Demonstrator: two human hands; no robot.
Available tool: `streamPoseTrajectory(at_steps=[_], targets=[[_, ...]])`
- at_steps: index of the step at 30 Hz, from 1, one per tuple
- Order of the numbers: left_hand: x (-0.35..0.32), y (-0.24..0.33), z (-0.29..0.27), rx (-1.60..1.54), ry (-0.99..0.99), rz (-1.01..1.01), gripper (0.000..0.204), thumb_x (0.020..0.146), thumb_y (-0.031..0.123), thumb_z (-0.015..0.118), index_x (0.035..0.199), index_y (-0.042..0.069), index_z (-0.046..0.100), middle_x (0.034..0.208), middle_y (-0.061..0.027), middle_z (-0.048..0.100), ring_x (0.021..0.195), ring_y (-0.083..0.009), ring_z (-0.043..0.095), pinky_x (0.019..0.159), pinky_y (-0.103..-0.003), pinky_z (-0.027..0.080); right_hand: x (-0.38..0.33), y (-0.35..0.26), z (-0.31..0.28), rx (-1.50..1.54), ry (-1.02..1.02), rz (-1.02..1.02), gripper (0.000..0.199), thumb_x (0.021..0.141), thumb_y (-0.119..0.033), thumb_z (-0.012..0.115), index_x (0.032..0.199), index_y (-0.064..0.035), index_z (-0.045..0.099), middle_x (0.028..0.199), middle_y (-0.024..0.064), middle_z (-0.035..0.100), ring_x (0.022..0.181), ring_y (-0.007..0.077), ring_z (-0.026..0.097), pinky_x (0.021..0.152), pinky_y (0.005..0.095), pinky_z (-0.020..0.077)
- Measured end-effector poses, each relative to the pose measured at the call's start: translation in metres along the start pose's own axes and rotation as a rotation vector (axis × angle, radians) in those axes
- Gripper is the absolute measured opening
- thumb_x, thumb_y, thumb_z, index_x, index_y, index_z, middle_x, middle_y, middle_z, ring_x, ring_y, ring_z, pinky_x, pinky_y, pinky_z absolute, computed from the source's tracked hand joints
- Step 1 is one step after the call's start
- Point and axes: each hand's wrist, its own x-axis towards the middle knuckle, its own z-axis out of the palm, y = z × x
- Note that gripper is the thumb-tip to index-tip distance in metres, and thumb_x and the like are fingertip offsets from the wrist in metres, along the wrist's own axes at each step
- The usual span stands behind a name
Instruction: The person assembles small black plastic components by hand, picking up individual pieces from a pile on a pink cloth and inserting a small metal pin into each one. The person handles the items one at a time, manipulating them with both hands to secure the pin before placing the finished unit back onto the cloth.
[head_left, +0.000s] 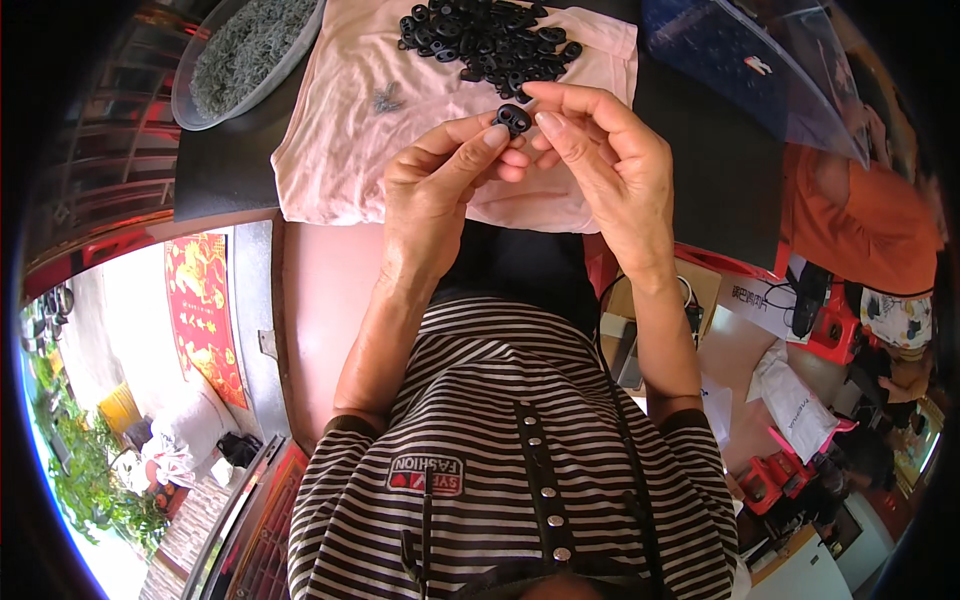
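Observation:
Between the thumb and fingers of my left hand (440, 175) is a small black oval cord lock with two holes (513, 119). My right hand (615, 160) is close beside it, thumb and index finger apart; its thumb tip is near the cord lock's right edge, and whether they touch I cannot tell. Both hands are above a pale pink cloth (330, 150). Just beyond them is a heap of similar black cord lock parts (485, 45). A few small grey springs (386, 98) lie on the cloth, left of the heap.
A clear plastic bowl full of small grey springs (250, 60) stands at the far left on the dark table (715, 150). A clear plastic bag or sheet over something dark blue (750, 60) is at the far right. Another person in orange (860, 220) is at the right.

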Motion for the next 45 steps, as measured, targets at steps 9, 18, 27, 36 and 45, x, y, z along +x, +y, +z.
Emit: streamPoseTrajectory(at_steps=[9,18,27,36,45], targets=[[0.001,-0.001,-0.001,-0.081,-0.015,-0.016,0.02,0.09,0.011,0.061,0.102,-0.004,0.065,0.086,-0.0104,0.068,0.072,-0.0153,0.064,0.069,-0.025,0.052,-0.001,0.008,0.006,-0.243,0.05,-0.245,0.028,0.075,0.002,0.071,0.102,-0.0023,0.064,0.086,0.0075,0.062,0.073,0.0135,0.065,0.063,0.0244,0.0534],[-0.004,-0.001,0.008,-0.118,0.03,-0.021,0.023,0.089,0.013,0.062,0.105,-0.003,0.065,0.09,-0.0095,0.068,0.08,-0.0155,0.064,0.076,-0.027,0.051,-0.002,0.0,0.007,-0.436,0.065,-0.325,0.029,0.072,0.001,0.073,0.099,-0.0024,0.063,0.083,0.0071,0.06,0.067,0.0147,0.063,0.061,0.0257,0.0528],[0.001,-0.003,-0.002,0.173,-0.091,0.329,0.023,0.084,0.0,0.064,0.107,-0.002,0.065,0.105,-0.0117,0.064,0.094,-0.0154,0.062,0.086,-0.026,0.05,-0.001,-0.011,-0.005,-0.169,-0.04,-0.164,0.03,0.071,0.004,0.073,0.099,-0.0008,0.065,0.084,0.0053,0.063,0.072,0.0107,0.063,0.062,0.0232,0.0523],[0.008,-0.005,-0.013,0.355,-0.203,0.487,0.025,0.079,-0.006,0.067,0.104,-0.003,0.066,0.105,-0.0147,0.064,0.09,-0.0169,0.063,0.077,-0.025,0.054,-0.004,-0.014,-0.011,-0.229,-0.127,-0.154,0.025,0.077,0.002,0.07,0.101,0.0016,0.061,0.091,0.0072,0.062,0.076,0.015,0.064,0.067,0.0244,0.0533],[0.003,-0.006,-0.005,0.338,-0.228,0.454,0.015,0.081,-0.006,0.065,0.096,-0.005,0.066,0.103,-0.0146,0.064,0.087,-0.0163,0.063,0.074,-0.025,0.054,-0.009,-0.01,-0.017,-0.242,-0.174,-0.196,0.024,0.08,0.0,0.067,0.103,0.001,0.058,0.091,0.0101,0.061,0.075,0.0193,0.064,0.065,0.0271,0.0521]])
